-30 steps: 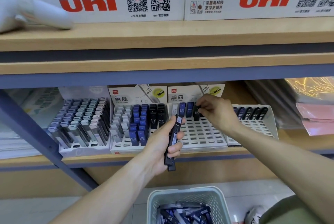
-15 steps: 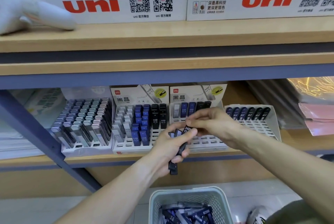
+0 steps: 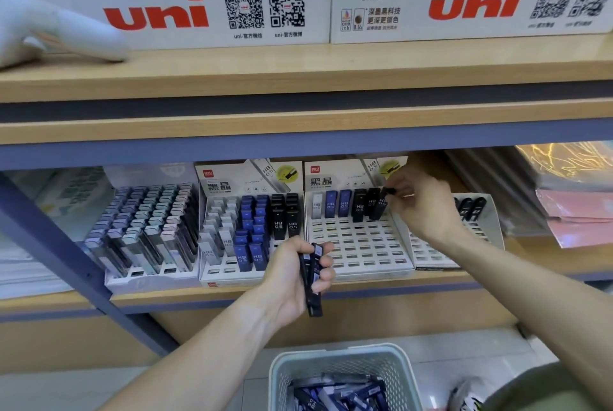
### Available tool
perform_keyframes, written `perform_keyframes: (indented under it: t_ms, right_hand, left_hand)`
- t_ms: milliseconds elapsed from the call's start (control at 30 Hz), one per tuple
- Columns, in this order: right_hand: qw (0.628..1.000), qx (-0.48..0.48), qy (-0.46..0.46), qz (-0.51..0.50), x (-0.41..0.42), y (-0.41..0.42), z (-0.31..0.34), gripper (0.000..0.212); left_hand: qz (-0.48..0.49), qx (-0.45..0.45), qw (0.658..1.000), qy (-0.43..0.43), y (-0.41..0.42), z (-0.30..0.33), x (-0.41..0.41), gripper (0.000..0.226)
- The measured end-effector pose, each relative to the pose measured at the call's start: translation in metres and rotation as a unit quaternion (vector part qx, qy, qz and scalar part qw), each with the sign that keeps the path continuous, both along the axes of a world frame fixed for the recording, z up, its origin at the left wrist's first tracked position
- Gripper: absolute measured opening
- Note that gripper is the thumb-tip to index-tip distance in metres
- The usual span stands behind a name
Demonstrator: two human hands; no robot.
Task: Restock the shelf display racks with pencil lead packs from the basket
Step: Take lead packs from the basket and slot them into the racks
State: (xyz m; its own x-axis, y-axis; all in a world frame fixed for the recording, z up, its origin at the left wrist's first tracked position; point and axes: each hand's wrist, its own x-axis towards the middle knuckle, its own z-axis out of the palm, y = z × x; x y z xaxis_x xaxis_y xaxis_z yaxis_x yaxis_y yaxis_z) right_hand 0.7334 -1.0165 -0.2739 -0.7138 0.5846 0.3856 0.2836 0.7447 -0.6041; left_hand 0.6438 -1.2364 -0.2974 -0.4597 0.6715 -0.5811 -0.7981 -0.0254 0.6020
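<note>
My left hand [image 3: 298,274] grips a small bundle of black lead packs [image 3: 313,281] upright in front of the lower shelf. My right hand [image 3: 421,205] pinches the top of one black lead pack [image 3: 381,206] at the right end of the back row of a white slotted display rack [image 3: 358,244]. That row holds a white, two blue and a few black packs. To its left a second rack [image 3: 229,273] is partly filled with white, blue and black packs. A pale mesh basket [image 3: 341,367] below holds several loose packs.
A fuller rack of grey packs [image 3: 146,228] stands at the left, and a mostly bare rack [image 3: 481,231] at the right behind my right forearm. Pink and clear sleeves [image 3: 574,211] lie far right. A blue steel brace [image 3: 76,261] slants across the left.
My right hand took a black pack from the bundle in my left hand and carried it up to the back row of the rack. My left hand stayed roughly in place.
</note>
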Motion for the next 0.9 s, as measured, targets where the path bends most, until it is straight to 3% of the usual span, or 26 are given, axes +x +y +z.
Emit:
perform_keyframes:
  t_ms: [133, 300, 633, 700, 800, 900]
  right_hand:
    - [0.996, 0.065, -0.032, 0.046, -0.001, 0.002, -0.006, 0.022]
    - [0.993, 0.070, -0.049, 0.084, -0.003, 0.001, -0.008, 0.022]
    - [0.992, 0.110, -0.064, 0.012, -0.010, -0.005, -0.010, 0.027]
    - [0.995, 0.075, -0.052, 0.032, -0.009, -0.026, 0.004, 0.018]
    - [0.986, -0.080, -0.101, 0.109, -0.002, -0.071, 0.014, 0.021]
    - [0.975, -0.083, -0.159, 0.133, -0.004, -0.096, 0.009, 0.034]
  left_hand:
    - [0.007, 0.005, 1.000, -0.001, 0.003, 0.000, 0.000, 0.032]
    - [0.013, 0.020, 1.000, -0.006, 0.005, 0.003, 0.000, 0.030]
    - [0.041, 0.050, 0.998, -0.023, 0.003, 0.006, 0.001, 0.032]
    - [0.052, 0.057, 0.996, -0.034, 0.002, 0.005, 0.000, 0.031]
    - [0.060, 0.044, 0.997, -0.026, 0.005, 0.001, 0.000, 0.030]
    - [0.056, 0.027, 0.998, -0.009, 0.010, -0.004, 0.002, 0.030]
